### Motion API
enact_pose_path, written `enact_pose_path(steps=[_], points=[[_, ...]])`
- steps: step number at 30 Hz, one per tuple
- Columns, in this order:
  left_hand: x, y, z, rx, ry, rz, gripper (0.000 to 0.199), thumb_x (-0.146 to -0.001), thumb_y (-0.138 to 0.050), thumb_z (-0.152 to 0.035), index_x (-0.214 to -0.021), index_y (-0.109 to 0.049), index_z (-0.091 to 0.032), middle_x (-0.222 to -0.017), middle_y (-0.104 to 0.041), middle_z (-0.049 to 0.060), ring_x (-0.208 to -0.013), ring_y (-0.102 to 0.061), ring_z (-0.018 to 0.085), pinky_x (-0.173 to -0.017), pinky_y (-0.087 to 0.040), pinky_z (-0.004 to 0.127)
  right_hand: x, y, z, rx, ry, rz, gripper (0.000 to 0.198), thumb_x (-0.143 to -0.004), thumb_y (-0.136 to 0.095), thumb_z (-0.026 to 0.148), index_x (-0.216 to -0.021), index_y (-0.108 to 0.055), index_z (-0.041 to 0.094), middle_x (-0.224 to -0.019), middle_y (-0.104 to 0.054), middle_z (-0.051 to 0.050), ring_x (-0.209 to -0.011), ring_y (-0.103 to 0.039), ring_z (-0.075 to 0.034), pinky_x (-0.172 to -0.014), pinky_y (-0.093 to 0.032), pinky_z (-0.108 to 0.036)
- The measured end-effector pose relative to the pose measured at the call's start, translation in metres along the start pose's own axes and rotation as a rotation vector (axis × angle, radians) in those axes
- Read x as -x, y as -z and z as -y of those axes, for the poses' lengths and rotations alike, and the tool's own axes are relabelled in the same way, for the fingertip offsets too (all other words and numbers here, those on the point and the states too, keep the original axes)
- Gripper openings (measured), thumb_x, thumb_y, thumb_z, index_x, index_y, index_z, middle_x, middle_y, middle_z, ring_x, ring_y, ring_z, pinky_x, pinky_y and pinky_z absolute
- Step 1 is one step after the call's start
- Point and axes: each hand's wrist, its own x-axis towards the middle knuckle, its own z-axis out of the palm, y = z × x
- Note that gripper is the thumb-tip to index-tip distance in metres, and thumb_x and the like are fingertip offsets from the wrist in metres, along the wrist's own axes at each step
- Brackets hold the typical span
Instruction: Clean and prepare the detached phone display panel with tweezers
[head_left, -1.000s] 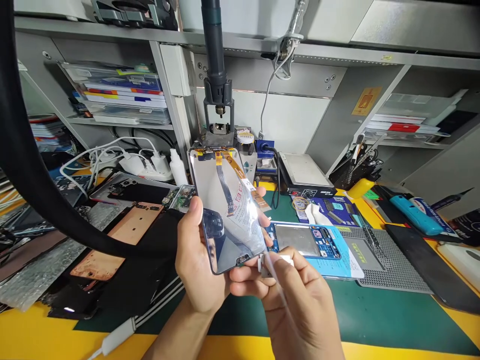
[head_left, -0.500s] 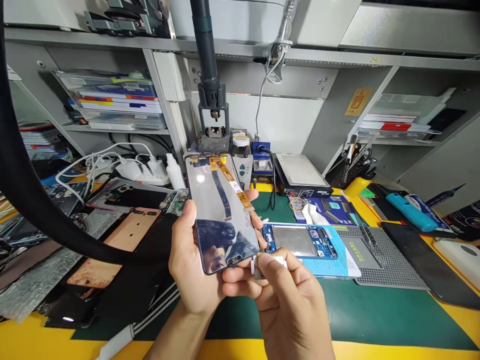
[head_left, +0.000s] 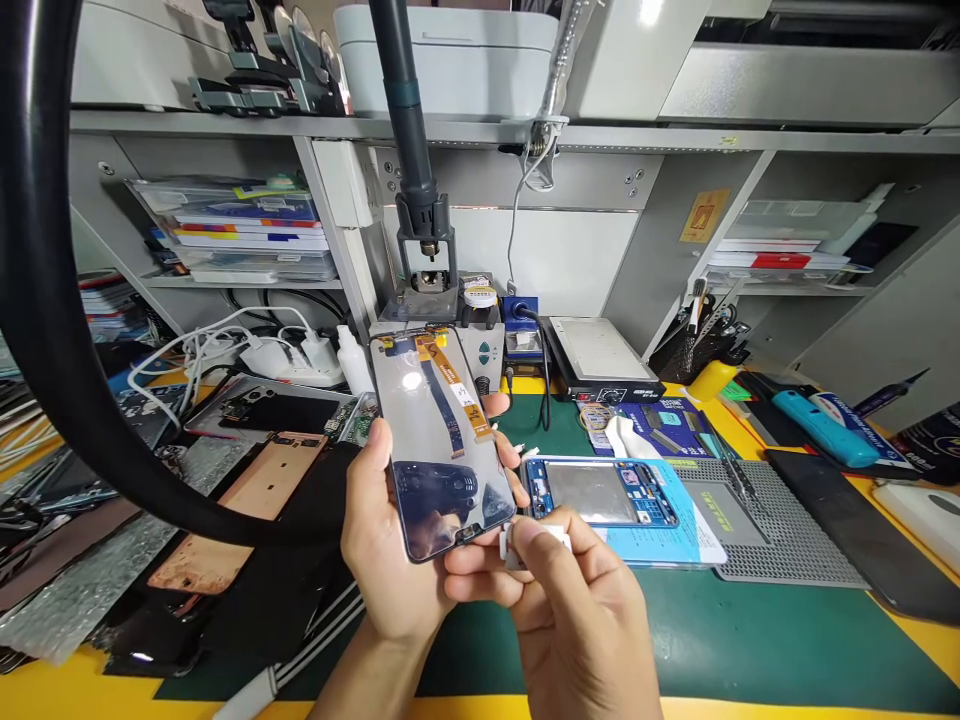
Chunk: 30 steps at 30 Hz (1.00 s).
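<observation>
My left hand [head_left: 394,550] is wrapped round a phone screen [head_left: 442,420], its back side facing me and tilted up. Orange and dark flex cables run over the upper part of the screen, and its glossy lower end mirrors the surroundings. Pinched between the thumb and fingers of my right hand [head_left: 574,600] is a small white folded piece [head_left: 536,545], perhaps cloth or paper, beside the screen's lower right corner. Behind my right hand lies a blue phone frame [head_left: 592,492] with its inner parts exposed, resting on a light blue packet [head_left: 694,535].
Phone parts and copper-coloured panels [head_left: 251,495] crowd the left. A black ring-shaped arm [head_left: 97,430] curves across the near left. A flat heating plate [head_left: 600,350] stands at the back. On the right are a perforated grey mat [head_left: 810,520] and a turquoise tool [head_left: 825,428].
The camera view has tilted up slightly, so the background sits lower. Both hands keep their holds, with the screen and the white piece almost unmoved relative to each other.
</observation>
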Motion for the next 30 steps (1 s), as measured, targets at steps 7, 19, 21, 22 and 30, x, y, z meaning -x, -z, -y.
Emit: enact_pose_path(steps=[7,19,21,22,30], points=[[0.0011,-0.0032,-0.0008,-0.046,-0.037,-0.052,0.07,-0.095,-0.031,-0.058,-0.114,-0.072,-0.005,-0.081,-0.071,0.016,-0.062,-0.066,0.023,-0.051,-0.051,0.029,-0.0002,-0.0004,0.0,-0.001,-0.014,0.008,0.03,-0.075,-0.084,0.033,-0.063,-0.061,0.018,-0.066,-0.079,-0.011,-0.059,-0.078,-0.024,-0.063,-0.064,-0.033],[-0.0004,-0.0021,0.0037,0.008,-0.021,-0.058,0.071,-0.092,-0.037,-0.061,-0.119,-0.07,-0.004,-0.081,-0.07,0.017,-0.061,-0.066,0.024,-0.041,-0.044,0.025,0.0003,-0.0004,-0.0015,-0.037,0.026,-0.02,0.032,-0.072,-0.087,0.031,-0.061,-0.06,0.018,-0.064,-0.077,-0.007,-0.061,-0.078,-0.025,-0.061,-0.066,-0.033],[-0.0011,-0.0019,0.0038,0.015,-0.013,-0.058,0.071,-0.092,-0.038,-0.061,-0.12,-0.069,-0.004,-0.081,-0.071,0.018,-0.061,-0.066,0.024,-0.041,-0.045,0.025,0.0001,0.0002,-0.0022,-0.028,0.037,-0.016,0.031,-0.073,-0.087,0.032,-0.062,-0.061,0.017,-0.063,-0.076,-0.007,-0.062,-0.078,-0.026,-0.061,-0.066,-0.034],[-0.0016,-0.0021,0.0037,0.018,-0.006,-0.059,0.071,-0.092,-0.037,-0.061,-0.119,-0.07,-0.004,-0.081,-0.071,0.018,-0.06,-0.066,0.024,-0.043,-0.047,0.026,0.0001,0.0002,-0.0024,-0.028,0.042,-0.015,0.03,-0.073,-0.086,0.032,-0.063,-0.062,0.017,-0.064,-0.076,-0.007,-0.062,-0.078,-0.026,-0.061,-0.066,-0.034],[-0.0077,-0.0033,0.0015,0.024,0.103,-0.074,0.069,-0.095,-0.029,-0.055,-0.116,-0.07,-0.004,-0.079,-0.071,0.015,-0.058,-0.066,0.021,-0.041,-0.049,0.024,0.0008,-0.0051,0.0001,-0.044,0.035,-0.039,0.023,-0.075,-0.084,0.028,-0.065,-0.067,0.016,-0.072,-0.079,-0.007,-0.066,-0.079,-0.025,-0.063,-0.067,-0.034]])
